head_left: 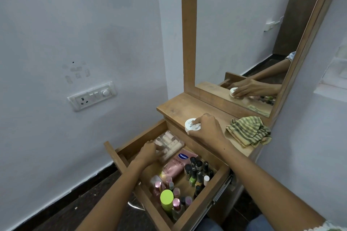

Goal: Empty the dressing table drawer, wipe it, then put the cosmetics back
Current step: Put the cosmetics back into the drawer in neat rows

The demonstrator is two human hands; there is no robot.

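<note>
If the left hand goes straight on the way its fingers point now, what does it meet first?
The left hand already touches the clear pack of small tubes at the back of the drawer. Going straight on, it would push that pack, probably toward the table body behind, though depth is unclear.

Cloth (248, 130) on tabletop (176, 108) above drawer (203, 206)

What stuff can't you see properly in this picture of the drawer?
- Clear pack of pale tubes: near end hidden by the left hand, head view.
- White jar: label partly covered by the right hand; printing too small to read.
- Drawer floor: mostly hidden under bottles.
- Pink tube: wording blurred.
</note>
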